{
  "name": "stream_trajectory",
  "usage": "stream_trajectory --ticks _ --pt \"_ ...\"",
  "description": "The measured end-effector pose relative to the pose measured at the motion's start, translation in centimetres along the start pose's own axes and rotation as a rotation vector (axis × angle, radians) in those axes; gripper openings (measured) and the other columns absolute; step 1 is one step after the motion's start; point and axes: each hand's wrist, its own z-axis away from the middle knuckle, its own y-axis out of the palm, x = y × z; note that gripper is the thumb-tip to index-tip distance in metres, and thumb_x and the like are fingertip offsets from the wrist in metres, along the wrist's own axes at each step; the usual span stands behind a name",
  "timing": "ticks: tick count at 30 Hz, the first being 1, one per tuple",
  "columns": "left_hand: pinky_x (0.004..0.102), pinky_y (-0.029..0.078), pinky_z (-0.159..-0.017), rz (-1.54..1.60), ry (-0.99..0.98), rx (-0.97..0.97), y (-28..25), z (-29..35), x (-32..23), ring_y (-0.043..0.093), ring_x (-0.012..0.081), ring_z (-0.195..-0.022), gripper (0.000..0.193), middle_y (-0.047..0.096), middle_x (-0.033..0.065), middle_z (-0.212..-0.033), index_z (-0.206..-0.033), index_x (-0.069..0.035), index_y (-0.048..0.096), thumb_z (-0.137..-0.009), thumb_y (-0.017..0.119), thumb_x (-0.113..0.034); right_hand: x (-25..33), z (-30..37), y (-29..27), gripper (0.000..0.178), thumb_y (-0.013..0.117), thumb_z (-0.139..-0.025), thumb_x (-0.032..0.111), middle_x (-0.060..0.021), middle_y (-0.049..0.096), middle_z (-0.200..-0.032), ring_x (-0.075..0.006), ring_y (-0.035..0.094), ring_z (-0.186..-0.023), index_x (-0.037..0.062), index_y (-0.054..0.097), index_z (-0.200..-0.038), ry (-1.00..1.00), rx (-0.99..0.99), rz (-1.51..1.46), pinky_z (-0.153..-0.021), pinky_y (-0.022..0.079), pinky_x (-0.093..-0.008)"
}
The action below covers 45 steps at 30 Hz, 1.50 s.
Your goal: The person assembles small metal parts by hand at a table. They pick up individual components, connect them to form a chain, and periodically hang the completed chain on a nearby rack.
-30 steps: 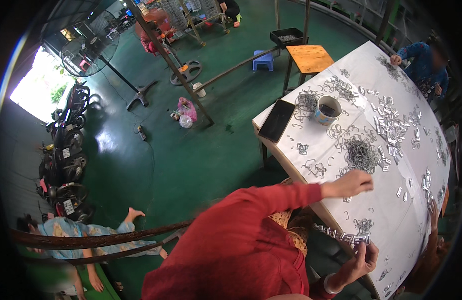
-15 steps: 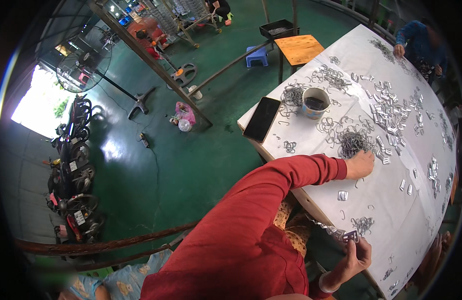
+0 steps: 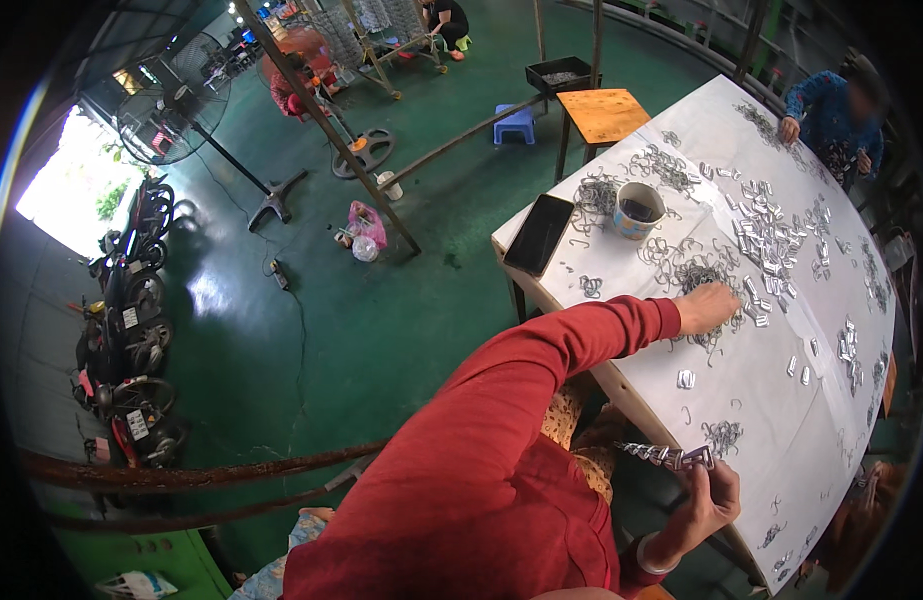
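At lower right my right hand (image 3: 709, 505) pinches a linked metal chain (image 3: 653, 455), while my left hand (image 3: 709, 308) (grip hidden) meets centre-right hooks (image 3: 693, 272), many unlinked.

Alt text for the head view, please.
A person's left hand is at a pile of wire hooks on a white-covered table; the right hand holds a row of silver buckles. A smartphone and tub sit beyond.

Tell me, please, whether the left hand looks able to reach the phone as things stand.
Probably yes: the phone lies uncovered at a corner of the table, and only low, loose hooks seem to lie between it and the left hand.
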Motion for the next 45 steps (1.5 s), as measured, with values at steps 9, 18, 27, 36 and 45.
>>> stream_trajectory --ticks 9,18,27,36,45 --pt "0.0393 0.051 -0.063 0.202 0.142 0.226 1.4 4.7 0.4 0.063 0.0361 -0.069 0.010 0.061 0.0230 -0.067 -0.072 0.004 0.064 -0.070 0.062 -0.005 -0.1 1.1 -0.2 0.008 0.060 -0.076 -0.008 -0.0096 0.061 -0.074 -0.0105 0.051 -0.062 -0.0038 0.060 -0.083 -0.071 0.055 0.003 -0.059 0.038 -0.0196" --pt "0.0408 0.044 -0.069 -0.129 0.378 -0.166 3.6 4.1 3.3 0.050 0.0275 -0.089 0.009 0.052 0.0088 -0.081 -0.058 -0.011 0.058 -0.066 0.060 -0.015 1.0 0.9 0.0 0.007 0.060 -0.078 -0.009 -0.0085 0.060 -0.077 -0.0128 0.058 -0.067 -0.0046 0.060 -0.084 -0.069 0.034 0.052 -0.061 0.046 -0.0209" --pt "0.0274 0.047 -0.057 0.762 -0.431 0.139 -1.4 4.3 -0.6 0.060 0.0120 -0.061 0.022 0.067 0.0068 -0.075 -0.092 -0.003 0.070 -0.081 0.066 -0.021 -0.1 0.7 -0.8 0.018 0.066 -0.072 -0.014 -0.0075 0.064 -0.077 -0.0096 0.059 -0.068 -0.0050 0.066 -0.087 0.012 0.017 -0.118 -0.060 0.045 -0.0194" --pt "0.0236 0.048 -0.056 0.975 -0.499 0.258 -2.4 6.9 -3.1 0.060 0.0127 -0.064 0.022 0.066 0.0084 -0.083 -0.093 0.001 0.068 -0.080 0.068 -0.017 -0.6 1.0 -0.2 0.014 0.068 -0.074 -0.009 -0.0090 0.068 -0.082 -0.0109 0.063 -0.074 -0.0049 0.067 -0.088 0.080 -0.035 -0.030 -0.067 0.050 -0.0213" --pt "0.0225 0.044 -0.056 0.837 -0.220 0.030 -6.4 11.7 -7.7 0.054 0.0092 -0.061 0.012 0.066 0.0050 -0.078 -0.087 -0.005 0.072 -0.079 0.071 -0.014 -3.5 1.2 0.4 0.014 0.067 -0.080 -0.001 -0.0047 0.067 -0.081 -0.0078 0.060 -0.072 -0.0030 0.068 -0.093 0.129 -0.049 -0.031 -0.065 0.048 -0.0207"
